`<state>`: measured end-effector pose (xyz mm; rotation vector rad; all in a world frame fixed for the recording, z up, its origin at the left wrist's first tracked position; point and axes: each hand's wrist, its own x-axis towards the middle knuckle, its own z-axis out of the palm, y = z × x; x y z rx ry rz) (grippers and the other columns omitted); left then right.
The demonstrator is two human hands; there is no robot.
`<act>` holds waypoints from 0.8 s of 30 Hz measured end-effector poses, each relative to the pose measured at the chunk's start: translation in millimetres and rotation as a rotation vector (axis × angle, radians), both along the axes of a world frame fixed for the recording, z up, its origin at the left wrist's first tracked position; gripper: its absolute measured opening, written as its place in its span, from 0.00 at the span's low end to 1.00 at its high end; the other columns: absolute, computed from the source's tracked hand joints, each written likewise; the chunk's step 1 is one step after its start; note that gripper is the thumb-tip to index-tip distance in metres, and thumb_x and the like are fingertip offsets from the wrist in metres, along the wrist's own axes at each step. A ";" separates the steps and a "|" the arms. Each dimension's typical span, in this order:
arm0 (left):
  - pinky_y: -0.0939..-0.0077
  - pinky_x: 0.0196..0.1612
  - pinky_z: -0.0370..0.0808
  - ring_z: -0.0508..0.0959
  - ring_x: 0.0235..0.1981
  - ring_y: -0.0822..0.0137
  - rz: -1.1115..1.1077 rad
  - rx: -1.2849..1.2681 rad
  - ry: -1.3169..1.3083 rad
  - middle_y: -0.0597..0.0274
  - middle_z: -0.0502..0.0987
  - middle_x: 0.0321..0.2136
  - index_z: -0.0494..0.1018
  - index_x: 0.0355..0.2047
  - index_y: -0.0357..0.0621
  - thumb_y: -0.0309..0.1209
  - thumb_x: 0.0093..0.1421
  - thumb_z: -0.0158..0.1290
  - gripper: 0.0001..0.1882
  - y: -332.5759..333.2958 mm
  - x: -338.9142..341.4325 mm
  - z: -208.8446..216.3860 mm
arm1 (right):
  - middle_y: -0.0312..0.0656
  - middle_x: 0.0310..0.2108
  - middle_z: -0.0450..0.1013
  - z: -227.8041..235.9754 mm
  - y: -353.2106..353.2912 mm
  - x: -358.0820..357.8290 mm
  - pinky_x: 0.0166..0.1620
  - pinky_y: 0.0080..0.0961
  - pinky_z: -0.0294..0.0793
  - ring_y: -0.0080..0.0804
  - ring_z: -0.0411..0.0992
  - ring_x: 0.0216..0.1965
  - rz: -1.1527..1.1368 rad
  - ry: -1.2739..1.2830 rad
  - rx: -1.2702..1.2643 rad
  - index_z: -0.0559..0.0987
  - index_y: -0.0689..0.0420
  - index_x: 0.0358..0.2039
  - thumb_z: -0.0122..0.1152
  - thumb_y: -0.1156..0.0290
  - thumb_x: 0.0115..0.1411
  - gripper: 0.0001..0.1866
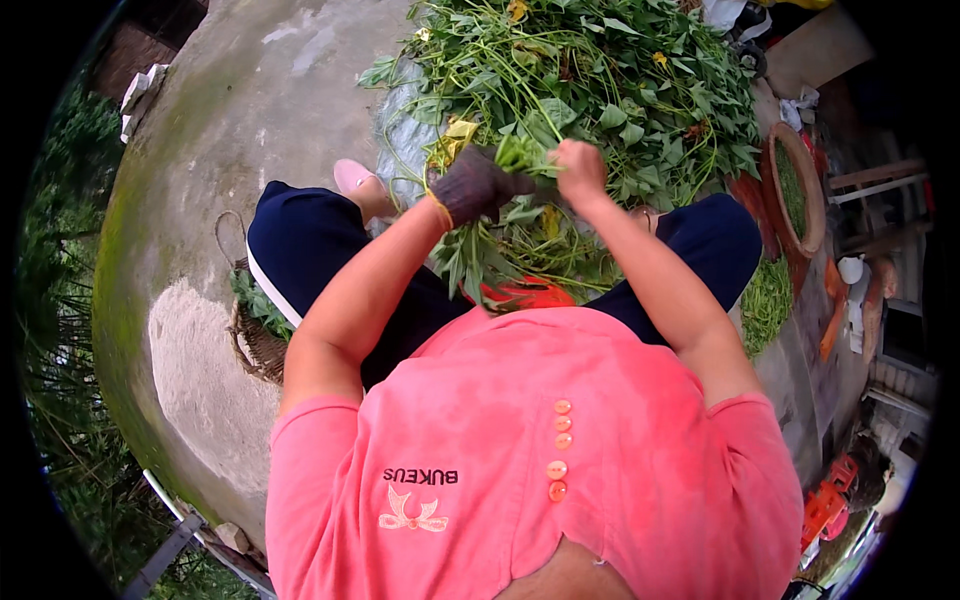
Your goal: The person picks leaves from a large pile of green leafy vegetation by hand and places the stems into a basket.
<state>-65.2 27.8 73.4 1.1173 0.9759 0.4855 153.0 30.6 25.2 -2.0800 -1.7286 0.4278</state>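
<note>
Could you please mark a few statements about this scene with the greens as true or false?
1. The left hand wears a dark glove. True.
2. The right hand is gloved too. False: it is bare.
3. Both hands hold a bunch of leafy stems between them. True.
4. The big pile of greens lies behind the person. False: it lies in front, beyond the knees.
5. A woven basket sits on the concrete ground at the person's left. True.
6. The person wears a blue shirt. False: the shirt is pink, with buttons.
</note>
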 end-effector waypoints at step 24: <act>0.56 0.53 0.76 0.80 0.42 0.51 0.702 0.297 -0.337 0.44 0.80 0.37 0.76 0.43 0.37 0.30 0.62 0.52 0.12 137.8 -167.5 21.6 | 0.47 0.43 0.80 -54.5 -77.9 72.7 0.46 0.40 0.77 0.42 0.79 0.46 0.804 -0.679 -1.184 0.84 0.57 0.40 0.61 0.68 0.50 0.16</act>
